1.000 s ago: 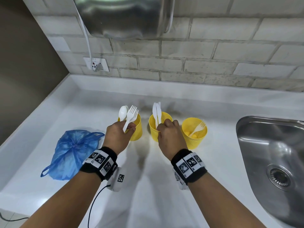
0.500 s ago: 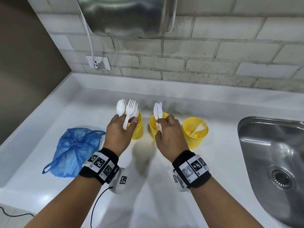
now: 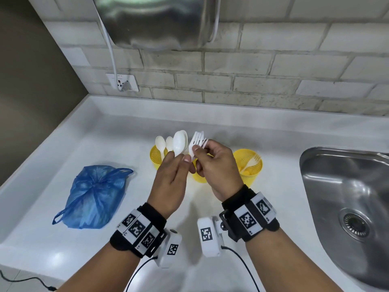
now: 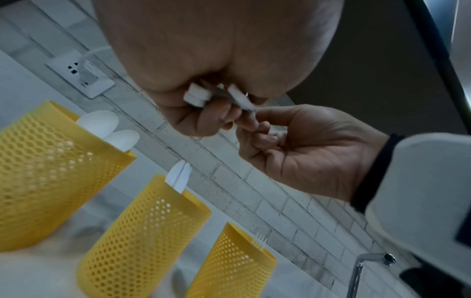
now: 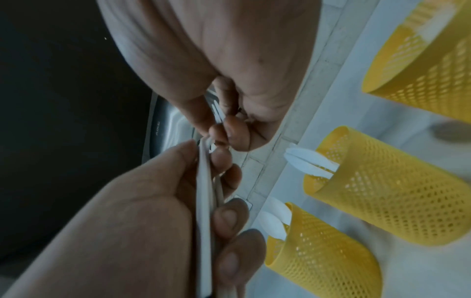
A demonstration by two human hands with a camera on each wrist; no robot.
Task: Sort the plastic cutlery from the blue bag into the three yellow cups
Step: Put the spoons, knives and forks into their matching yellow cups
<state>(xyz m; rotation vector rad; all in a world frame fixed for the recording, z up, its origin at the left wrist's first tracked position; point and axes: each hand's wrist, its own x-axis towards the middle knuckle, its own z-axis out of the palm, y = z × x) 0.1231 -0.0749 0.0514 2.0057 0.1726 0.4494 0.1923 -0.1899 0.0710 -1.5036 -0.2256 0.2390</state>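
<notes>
My left hand [image 3: 177, 163] is raised over the cups and grips a white spoon [image 3: 180, 143] by its handle. Beside it my right hand [image 3: 197, 151] pinches the heads of white forks [image 3: 197, 139]; whether the left hand still grips their handles I cannot tell. In the right wrist view white handles [image 5: 203, 191] run through the left fingers. Of the three yellow mesh cups, the left cup [image 3: 155, 155] holds two spoons [image 3: 161, 143], the middle cup [image 4: 147, 231] holds knives [image 4: 179, 177], and the right cup [image 3: 249, 168] holds a fork [image 3: 252, 162]. The blue bag [image 3: 94, 197] lies knotted at the left.
A steel sink [image 3: 347, 207] is sunk into the white counter [image 3: 210, 228] at the right. A brick wall with a socket [image 3: 123, 82] and a steel appliance [image 3: 160, 22] stands behind. Cables trail from both wrist cameras toward the front edge.
My right hand let the knives go into the middle cup and moved left to pinch the forks. Both hands rose and came together; the left keeps the spoon.
</notes>
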